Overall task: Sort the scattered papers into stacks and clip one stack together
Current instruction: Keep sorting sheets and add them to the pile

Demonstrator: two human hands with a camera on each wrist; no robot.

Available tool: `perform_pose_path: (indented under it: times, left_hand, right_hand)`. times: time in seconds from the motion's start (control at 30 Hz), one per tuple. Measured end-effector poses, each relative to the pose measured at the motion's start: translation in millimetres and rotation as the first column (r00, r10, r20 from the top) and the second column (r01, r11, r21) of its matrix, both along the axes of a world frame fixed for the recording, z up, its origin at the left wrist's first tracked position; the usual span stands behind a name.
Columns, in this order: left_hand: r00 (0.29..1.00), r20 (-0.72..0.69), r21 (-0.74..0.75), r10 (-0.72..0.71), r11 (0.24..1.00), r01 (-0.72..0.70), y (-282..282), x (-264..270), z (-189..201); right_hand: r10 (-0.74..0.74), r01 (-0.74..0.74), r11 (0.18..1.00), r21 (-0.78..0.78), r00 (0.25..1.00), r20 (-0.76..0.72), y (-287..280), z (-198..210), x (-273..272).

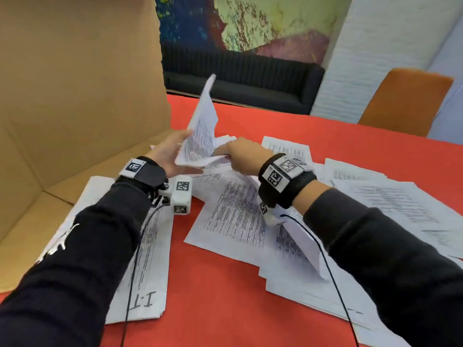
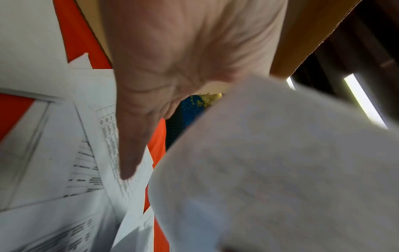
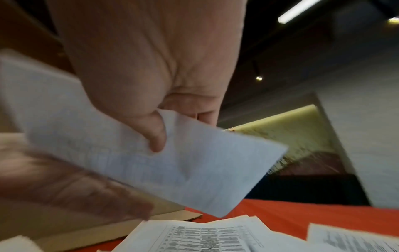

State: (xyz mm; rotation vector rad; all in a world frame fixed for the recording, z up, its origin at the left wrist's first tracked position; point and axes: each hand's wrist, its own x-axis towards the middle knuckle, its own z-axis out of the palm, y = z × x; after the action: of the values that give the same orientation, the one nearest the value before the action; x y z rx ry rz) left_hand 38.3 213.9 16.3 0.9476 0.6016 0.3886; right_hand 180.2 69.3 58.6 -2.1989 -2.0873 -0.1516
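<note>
Holding a curled bundle of white printed sheets [image 1: 200,131] above the red tablecloth [image 1: 220,296], the right hand [image 1: 240,156] pinches the bundle's near corner, thumb pressed onto the paper's face and the other fingers tucked behind it, as the right wrist view shows plainly. The left hand [image 1: 170,154] meets the same bundle from the other side with its fingers straight and spread, palm cupped against the paper's lower edge; the left wrist view is blurred, so I cannot tell whether any finger curls round the sheets. The bundle stands nearly upright, its upper corner leaning toward the dark sofa [image 1: 240,78] beyond the table.

Below the hands, loose white printed papers [image 1: 233,216] lie overlapping and askew across the cloth, spreading off to the right. A tidier stack of white pages marked "I.T" [image 1: 147,284] sits at the left, partly under the left forearm and lapping onto the flattened brown cardboard sheet [image 1: 75,96] that rises along the table's left side. An orange chair back [image 1: 406,98] shows behind the table's far right edge.
</note>
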Motion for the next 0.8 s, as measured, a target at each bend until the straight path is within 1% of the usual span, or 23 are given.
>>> perform_pose_path:
  times: [0.03, 0.07, 0.1, 0.13, 0.17, 0.23, 0.27, 0.3, 0.33, 0.37, 0.4, 0.43, 0.47, 0.5, 0.53, 0.6, 0.63, 0.67, 0.7, 0.73, 0.77, 0.8]
  left_hand:
    - [1.0, 0.002, 0.043, 0.001, 0.999, -0.002, 3, 4, -4]
    - [1.0, 0.006, 0.075, 0.007, 0.997, -0.008, 3, 5, -7]
    - [1.0, 0.008, 0.12, 0.03, 0.992, -0.031, 4, 6, -13]
    - [0.996, 0.019, 0.171, 0.082, 0.982, -0.084, 4, 5, -17]
    - [0.985, 0.028, 0.204, 0.17, 0.964, -0.173, 8, 3, -25]
    - [0.925, -0.016, 0.249, 0.379, 0.898, -0.364, 22, -9, -47]
    - [0.898, -0.028, 0.218, 0.439, 0.879, -0.423, 28, -17, -57]
    - [0.885, -0.01, 0.16, 0.466, 0.874, -0.458, 39, -24, -73]
    - [0.869, 0.031, 0.099, 0.493, 0.864, -0.494, 47, -30, -86]
    - [0.864, 0.079, 0.039, 0.498, 0.864, -0.501, 54, -34, -95]
    - [0.857, 0.201, -0.065, 0.475, 0.879, -0.472, 58, -37, -103]
    - [0.843, 0.314, -0.17, 0.438, 0.899, -0.404, 61, -37, -106]
    - [0.804, 0.414, -0.295, 0.427, 0.898, -0.326, 63, -35, -108]
    - [0.784, 0.469, -0.345, 0.406, 0.902, -0.261, 62, -33, -108]
    - [0.754, 0.521, -0.384, 0.4, 0.899, -0.211, 65, -33, -111]
    - [0.715, 0.59, -0.4, 0.375, 0.905, -0.145, 67, -34, -115]
    - [0.725, 0.581, -0.416, 0.37, 0.9, -0.126, 70, -32, -121]
    - [0.754, 0.575, -0.392, 0.316, 0.916, -0.085, 69, -31, -124]
    - [0.785, 0.556, -0.33, 0.273, 0.939, -0.093, 68, -29, -128]
    - [0.801, 0.555, -0.23, 0.225, 0.967, -0.112, 74, -34, -132]
    - [0.751, 0.653, -0.15, 0.102, 0.989, -0.004, 88, -32, -146]
    - [0.687, 0.726, -0.115, -0.01, 0.984, 0.135, 104, -30, -161]
  right_hand:
    - [0.016, -0.017, 1.0, 0.012, 0.997, 0.077, 4, -2, -4]
    - [0.024, -0.025, 1.0, 0.008, 0.994, 0.105, 10, -4, -6]
    - [0.025, -0.026, 1.0, 0.003, 0.993, 0.119, 17, -6, -8]
    - [0.024, -0.025, 1.0, 0.005, 0.994, 0.107, 25, -8, -7]
    - [0.034, -0.036, 0.999, 0.024, 0.997, 0.071, 32, -11, -4]
    - [0.044, -0.039, 0.997, 0.066, 0.996, -0.073, 44, -17, -1]
    - [0.025, -0.011, 0.995, 0.097, 0.989, -0.143, 49, -21, 1]
    - [-0.034, 0.062, 0.99, 0.126, 0.978, -0.208, 54, -24, 5]
    - [-0.133, 0.178, 0.974, 0.138, 0.95, -0.281, 59, -28, 10]
    - [-0.248, 0.302, 0.947, 0.106, 0.901, -0.356, 63, -31, 13]
    - [-0.335, 0.376, 0.926, 0.034, 0.86, -0.385, 67, -36, 17]
    - [-0.404, 0.4, 0.912, -0.086, 0.845, -0.35, 73, -41, 18]
    - [-0.432, 0.384, 0.898, -0.216, 0.862, -0.264, 80, -46, 16]
    - [-0.414, 0.342, 0.882, -0.326, 0.891, -0.185, 87, -52, 11]
    - [-0.361, 0.291, 0.873, -0.392, 0.926, -0.115, 96, -60, 6]
    - [-0.274, 0.218, 0.87, -0.441, 0.96, -0.066, 119, -75, -7]
    - [-0.243, 0.195, 0.865, -0.462, 0.969, -0.046, 129, -81, -16]
    - [-0.211, 0.171, 0.857, -0.486, 0.977, -0.028, 138, -86, -24]
    - [-0.196, 0.165, 0.846, -0.508, 0.981, -0.009, 145, -88, -32]
    - [-0.185, 0.159, 0.837, -0.524, 0.983, 0.003, 153, -91, -36]
    - [-0.185, 0.165, 0.828, -0.537, 0.983, 0.017, 158, -90, -40]
    - [-0.181, 0.164, 0.828, -0.536, 0.983, 0.021, 162, -89, -40]
